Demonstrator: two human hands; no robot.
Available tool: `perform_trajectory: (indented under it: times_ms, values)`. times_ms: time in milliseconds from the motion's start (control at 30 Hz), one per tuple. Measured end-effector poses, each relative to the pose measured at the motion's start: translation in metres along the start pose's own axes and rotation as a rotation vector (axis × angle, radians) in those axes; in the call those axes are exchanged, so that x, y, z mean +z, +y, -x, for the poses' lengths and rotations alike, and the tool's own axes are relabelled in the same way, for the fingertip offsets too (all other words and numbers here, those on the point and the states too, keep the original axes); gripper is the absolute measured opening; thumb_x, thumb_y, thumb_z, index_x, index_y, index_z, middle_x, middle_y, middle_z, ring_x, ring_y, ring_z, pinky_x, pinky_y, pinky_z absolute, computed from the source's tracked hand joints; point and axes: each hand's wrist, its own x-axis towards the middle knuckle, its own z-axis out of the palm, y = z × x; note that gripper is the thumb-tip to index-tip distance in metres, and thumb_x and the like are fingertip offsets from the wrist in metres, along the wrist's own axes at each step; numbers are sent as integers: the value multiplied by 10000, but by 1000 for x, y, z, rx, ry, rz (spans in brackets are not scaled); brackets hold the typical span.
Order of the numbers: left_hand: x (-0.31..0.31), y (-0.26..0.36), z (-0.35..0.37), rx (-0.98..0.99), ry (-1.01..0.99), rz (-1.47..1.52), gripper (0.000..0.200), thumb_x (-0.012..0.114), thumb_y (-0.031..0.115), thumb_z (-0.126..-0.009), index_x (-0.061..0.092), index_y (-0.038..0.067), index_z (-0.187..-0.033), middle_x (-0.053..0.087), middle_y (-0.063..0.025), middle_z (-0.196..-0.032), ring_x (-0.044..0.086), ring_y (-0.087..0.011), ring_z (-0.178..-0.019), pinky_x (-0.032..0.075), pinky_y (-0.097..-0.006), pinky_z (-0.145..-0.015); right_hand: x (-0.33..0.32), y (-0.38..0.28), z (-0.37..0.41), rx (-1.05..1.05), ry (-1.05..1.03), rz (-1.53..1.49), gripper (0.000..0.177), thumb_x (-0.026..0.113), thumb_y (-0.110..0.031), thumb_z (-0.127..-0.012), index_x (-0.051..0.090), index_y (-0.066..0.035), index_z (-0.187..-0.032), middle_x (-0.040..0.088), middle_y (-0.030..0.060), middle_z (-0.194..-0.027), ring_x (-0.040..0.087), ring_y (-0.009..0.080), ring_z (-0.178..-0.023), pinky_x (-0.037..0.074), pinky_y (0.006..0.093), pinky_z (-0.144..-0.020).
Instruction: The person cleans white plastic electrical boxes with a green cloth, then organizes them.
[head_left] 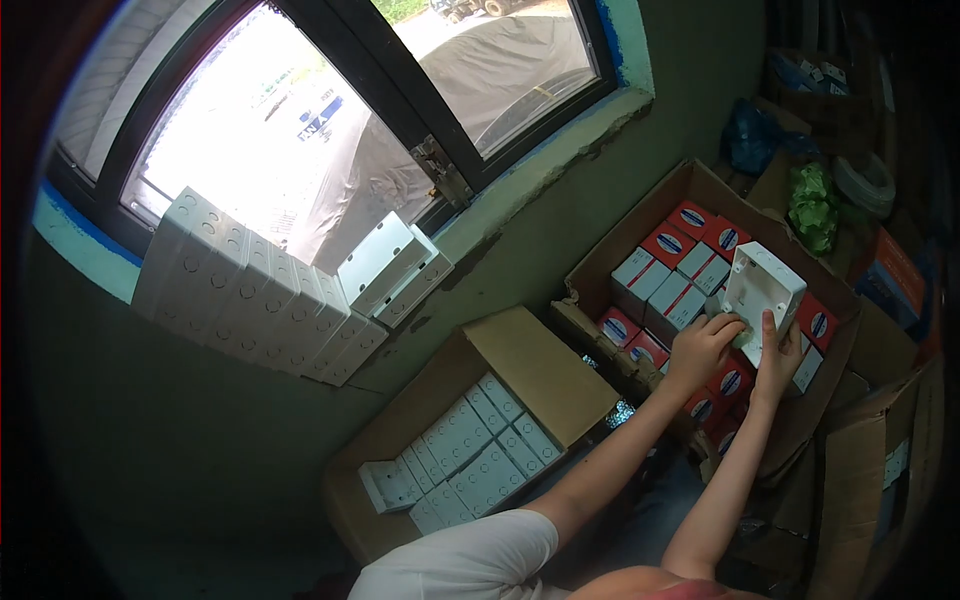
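A white plastic electrical mounting box (762, 292) is tilted up over the large carton, its open side facing me. My right hand (778, 365) grips its lower edge, with the thumb on the inner face and the fingers behind. My left hand (706, 345) is closed at the box's lower left side, fingers bent together around a small pale piece I cannot make out. Below both hands, red-and-white small boxes (667, 300) fill the open cardboard carton (585, 275).
A second carton (540, 375) holds rows of white mounting boxes (470, 440). More white boxes (250, 290) are stacked along the window sill (560, 150). A green plastic bag (812, 208), a blue bag (755, 135) and other cartons (850, 490) crowd the right side.
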Motion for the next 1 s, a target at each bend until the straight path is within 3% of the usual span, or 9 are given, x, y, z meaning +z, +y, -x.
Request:
perform_trajectory:
  times_ms: [167, 267, 400, 600, 700, 800, 900, 1000]
  values:
    - [5, -1, 3, 86, 2, -114, 308, 631, 102, -725, 640, 153, -1029, 623, 29, -1060, 582, -176, -773, 508, -300, -609, -4, -2, -4, -13, -22, 77, 502, 695, -360, -873, 577, 9, -1192, 605, 118, -1136, 567, 191, -1056, 447, 338, -894]
    - [9, -3, 9, 107, -64, -132, 300, 609, 114, -740, 635, 142, -1038, 619, 26, -1078, 581, -176, -796, 511, -294, -615, -3, -2, 1, -123, 18, 278, 476, 687, -377, -869, 607, -4, -1152, 642, 137, -1094, 615, 220, -1016, 476, 355, -857]
    - [18, 0, 18, 102, -152, -157, 313, 597, 120, -742, 631, 124, -1053, 615, 16, -1113, 581, -185, -835, 517, -291, -631, 2, -1, 4, -246, 76, 601, 492, 680, -442, -840, 639, -45, -1128, 696, 155, -991, 677, 319, -922, 525, 412, -743]
    - [35, 4, 34, 94, -295, -125, 312, 599, 132, -737, 625, 73, -1042, 612, -23, -1105, 587, -204, -890, 520, -319, -669, 3, -11, 8, -34, 40, 887, 511, 694, -503, -786, 678, -95, -1094, 703, 173, -934, 683, 348, -871, 534, 434, -700]
    - [39, 6, 37, 116, -483, -219, 310, 608, 149, -735, 616, 60, -1032, 604, -42, -1044, 589, -220, -894, 514, -340, -688, 9, -21, 13, -4, 34, 1056, 504, 700, -501, -778, 681, -103, -1087, 701, 179, -940, 679, 358, -874, 534, 446, -701]
    - [39, 5, 37, 122, -351, -101, 270, 607, 159, -737, 612, 61, -989, 593, -50, -1000, 586, -230, -884, 506, -353, -701, 7, -12, 11, -42, 89, 1031, 520, 696, -508, -780, 669, -103, -1104, 685, 168, -999, 666, 345, -912, 526, 454, -715]
    - [27, 6, 30, 210, -356, 21, 222, 597, 150, -742, 610, 61, -945, 590, -57, -1003, 582, -234, -867, 500, -356, -704, -6, -2, 5, -85, 249, 996, 541, 696, -516, -778, 653, -109, -1132, 640, 150, -1057, 635, 327, -972, 517, 454, -734]
    - [31, 10, 32, 255, -262, 8, 254, 643, 134, -701, 590, 77, -943, 577, -51, -963, 586, -244, -817, 487, -362, -664, -22, 11, -2, 12, 273, 900, 545, 693, -522, -783, 644, -124, -1152, 604, 136, -1062, 609, 322, -998, 503, 439, -789]
